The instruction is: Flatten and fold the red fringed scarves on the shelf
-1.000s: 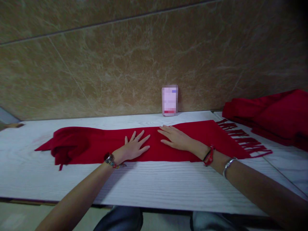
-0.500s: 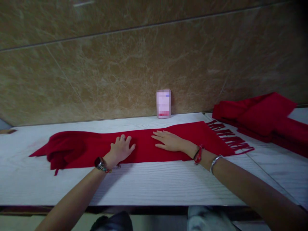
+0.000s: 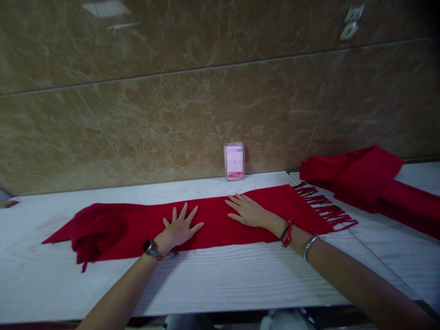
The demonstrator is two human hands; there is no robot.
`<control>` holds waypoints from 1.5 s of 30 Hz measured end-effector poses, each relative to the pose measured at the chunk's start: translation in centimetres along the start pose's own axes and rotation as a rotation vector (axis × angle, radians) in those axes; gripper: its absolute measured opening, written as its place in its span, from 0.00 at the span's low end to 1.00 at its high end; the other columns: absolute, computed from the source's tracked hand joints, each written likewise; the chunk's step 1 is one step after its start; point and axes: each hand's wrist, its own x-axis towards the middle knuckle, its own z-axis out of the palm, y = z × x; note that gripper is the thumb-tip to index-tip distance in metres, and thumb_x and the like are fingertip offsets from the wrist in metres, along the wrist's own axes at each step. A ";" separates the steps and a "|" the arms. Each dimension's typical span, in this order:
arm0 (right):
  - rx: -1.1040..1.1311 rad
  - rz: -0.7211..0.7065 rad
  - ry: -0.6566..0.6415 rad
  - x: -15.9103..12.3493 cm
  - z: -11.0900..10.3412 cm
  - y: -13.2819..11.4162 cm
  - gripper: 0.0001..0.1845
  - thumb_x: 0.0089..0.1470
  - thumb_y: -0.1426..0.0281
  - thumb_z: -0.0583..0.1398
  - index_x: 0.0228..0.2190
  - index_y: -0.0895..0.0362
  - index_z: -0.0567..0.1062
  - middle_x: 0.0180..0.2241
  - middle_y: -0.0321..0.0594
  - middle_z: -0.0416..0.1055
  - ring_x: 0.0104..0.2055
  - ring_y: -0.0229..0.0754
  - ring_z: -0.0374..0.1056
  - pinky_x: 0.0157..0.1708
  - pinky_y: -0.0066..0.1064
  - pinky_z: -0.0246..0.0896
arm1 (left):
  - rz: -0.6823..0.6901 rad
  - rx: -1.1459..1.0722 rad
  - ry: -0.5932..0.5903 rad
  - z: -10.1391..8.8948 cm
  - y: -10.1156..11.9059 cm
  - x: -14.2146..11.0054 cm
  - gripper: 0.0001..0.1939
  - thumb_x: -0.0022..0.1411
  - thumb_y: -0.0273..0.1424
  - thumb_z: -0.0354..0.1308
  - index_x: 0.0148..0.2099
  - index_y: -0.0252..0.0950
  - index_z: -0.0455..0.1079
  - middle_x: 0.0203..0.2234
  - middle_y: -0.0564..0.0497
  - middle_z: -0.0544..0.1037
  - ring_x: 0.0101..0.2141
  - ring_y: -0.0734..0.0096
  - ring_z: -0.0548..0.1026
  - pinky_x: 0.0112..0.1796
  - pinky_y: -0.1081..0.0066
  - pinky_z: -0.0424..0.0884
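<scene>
A red scarf [image 3: 213,224] lies stretched lengthwise over the white wood-grain table. Its left end is bunched into a crumpled heap, and its right end finishes in a fringe. My left hand [image 3: 179,230] rests on the scarf left of its middle, fingers spread wide. On the part nearer the fringe, my right hand [image 3: 248,211] lies flat with fingers stretched out, pointing left. Neither hand grips the cloth. A watch and beads circle my left wrist; a red bracelet and a silver bangle are on my right arm.
A second red cloth [image 3: 357,176], folded loosely, lies at the right by the wall. Upright against the brown marble wall [image 3: 172,119] leans a phone-like card with a blurred face [image 3: 234,161]. The white table [image 3: 220,279] ends at a front edge near my body.
My left hand's fingers have spread from a bent pose and lie flatter on the scarf. The right hand stays flat on the cloth. The whole view has tilted upward slightly.
</scene>
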 end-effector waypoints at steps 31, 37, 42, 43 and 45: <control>-0.141 0.426 -0.073 -8.8 -2.2 6.4 0.29 0.59 0.61 0.43 0.57 0.63 0.54 0.60 0.52 0.47 0.62 0.53 0.42 0.55 0.53 0.42 | -0.176 -0.102 0.019 0.4 -0.3 1.1 0.35 0.57 0.55 0.35 0.63 0.48 0.44 0.62 0.41 0.41 0.57 0.28 0.40 0.41 0.28 0.46; -0.072 0.286 0.049 -5.7 -3.6 3.6 0.30 0.60 0.59 0.40 0.58 0.62 0.51 0.61 0.50 0.44 0.63 0.51 0.38 0.56 0.52 0.40 | 0.106 -0.045 0.261 0.3 0.9 1.1 0.30 0.61 0.50 0.34 0.63 0.46 0.45 0.63 0.46 0.39 0.60 0.43 0.39 0.50 0.38 0.45; -0.023 0.281 -0.090 -4.1 -2.5 2.2 0.29 0.59 0.57 0.41 0.58 0.56 0.52 0.61 0.45 0.45 0.63 0.51 0.38 0.56 0.55 0.36 | 0.116 -0.040 0.116 0.7 1.1 1.3 0.29 0.62 0.48 0.36 0.63 0.48 0.44 0.62 0.47 0.44 0.59 0.43 0.43 0.50 0.38 0.46; -0.021 0.313 -0.106 -4.5 -2.3 2.8 0.29 0.59 0.57 0.41 0.58 0.54 0.52 0.62 0.44 0.45 0.63 0.51 0.38 0.56 0.55 0.37 | 0.110 -0.036 0.115 0.7 1.0 1.4 0.29 0.62 0.48 0.36 0.63 0.49 0.44 0.62 0.47 0.44 0.59 0.43 0.43 0.50 0.38 0.46; -0.045 0.374 -0.098 -5.8 -1.8 4.7 0.28 0.59 0.58 0.41 0.58 0.53 0.52 0.61 0.42 0.45 0.62 0.50 0.40 0.56 0.54 0.38 | 0.101 -0.036 0.110 0.8 1.0 1.6 0.29 0.62 0.48 0.36 0.63 0.49 0.43 0.62 0.48 0.43 0.59 0.43 0.43 0.50 0.38 0.46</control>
